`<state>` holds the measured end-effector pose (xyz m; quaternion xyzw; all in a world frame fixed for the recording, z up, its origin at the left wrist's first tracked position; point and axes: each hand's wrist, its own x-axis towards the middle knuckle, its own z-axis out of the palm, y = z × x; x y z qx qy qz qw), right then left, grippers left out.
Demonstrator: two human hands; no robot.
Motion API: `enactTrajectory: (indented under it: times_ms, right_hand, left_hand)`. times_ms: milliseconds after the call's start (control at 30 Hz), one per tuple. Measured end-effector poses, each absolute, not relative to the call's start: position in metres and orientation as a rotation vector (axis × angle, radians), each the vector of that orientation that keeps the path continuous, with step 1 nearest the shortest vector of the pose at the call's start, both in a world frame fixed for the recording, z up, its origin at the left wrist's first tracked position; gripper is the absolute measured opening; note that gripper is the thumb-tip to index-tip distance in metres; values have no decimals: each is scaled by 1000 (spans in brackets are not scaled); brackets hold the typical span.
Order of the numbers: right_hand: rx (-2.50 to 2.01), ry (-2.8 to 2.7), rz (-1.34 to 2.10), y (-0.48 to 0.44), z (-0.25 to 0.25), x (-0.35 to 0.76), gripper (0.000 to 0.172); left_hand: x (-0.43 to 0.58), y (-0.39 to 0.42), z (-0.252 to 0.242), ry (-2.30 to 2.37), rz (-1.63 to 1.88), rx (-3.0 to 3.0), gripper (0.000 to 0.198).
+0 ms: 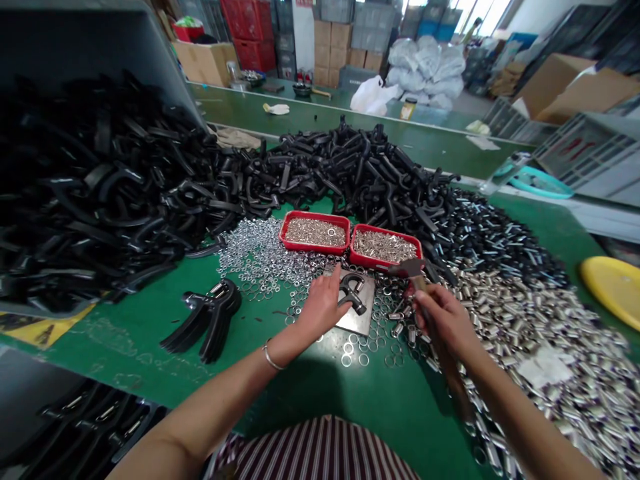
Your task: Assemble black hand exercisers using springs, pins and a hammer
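My left hand (323, 303) is at a black curved plastic clamp part (357, 303) that lies on a small metal plate (361, 323). Thumb and fingers sit around the part's left side, the index finger pointing away from me. In my right hand (445, 317) is a hammer (443, 347), gripped by the handle near the head. Its dark head is just right of the plate, in front of the right red tray. Shiny metal rings (364, 360) are scattered around the plate. A stack of black spring clamps (215, 320) rests to the left.
Two red trays (350, 248) of small metal pins stand behind the plate. Black plastic parts (345, 160) are heaped at the back and spill from a grey bin (183, 87) at left. Metal springs or sleeves (520, 333) cover the right side, near a yellow lid (613, 287).
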<state>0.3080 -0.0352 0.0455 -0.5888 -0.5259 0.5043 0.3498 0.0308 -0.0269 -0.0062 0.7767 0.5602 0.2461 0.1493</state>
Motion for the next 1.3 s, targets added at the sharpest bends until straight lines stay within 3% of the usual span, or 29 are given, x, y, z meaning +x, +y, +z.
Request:
enactTrajectory:
  times_ms: [133,267,433,567,700,867,967,1133,1233,1300]
  right_hand:
    - [-1676,-1186,1139,-37,46,352,32]
    - [-1886,-1429,873,-48,58,355,30]
    - [-1571,-2106,683,-59,68,290,25]
    - [-1508,-2303,532,-44,56,247,27]
    - [-1571,-2305,781,-29,45,246,19]
    - [-1622,-1623,1198,-34,39,295,29]
    - [-1854,-1549,971,-34,40,340,34]
    - [-2035,-1981,9,-18,46,368,35]
    - [-2180,-2109,118,-7,42,338,47]
    - [-2282,-2085,261,0,35,315,50]
  left_hand:
    - [31,-25,-7,1634,712,2238,86]
    - [32,-25,-10,1631,708,2262,87]
    - [34,-25,-10,1637,738,2260,92]
    - [34,-25,-13,1636,759,2248,95]
    - [36,-25,-14,1632,777,2245,92]
    - [29,-22,3,1557,781,2025,76]
    - [17,-17,12,1355,759,1636,58]
    - [0,-9,10,1499,812,1739,39]
    - [0,-16,6,1512,671,1995,30]
    - [6,-25,4,1511,613,2085,41]
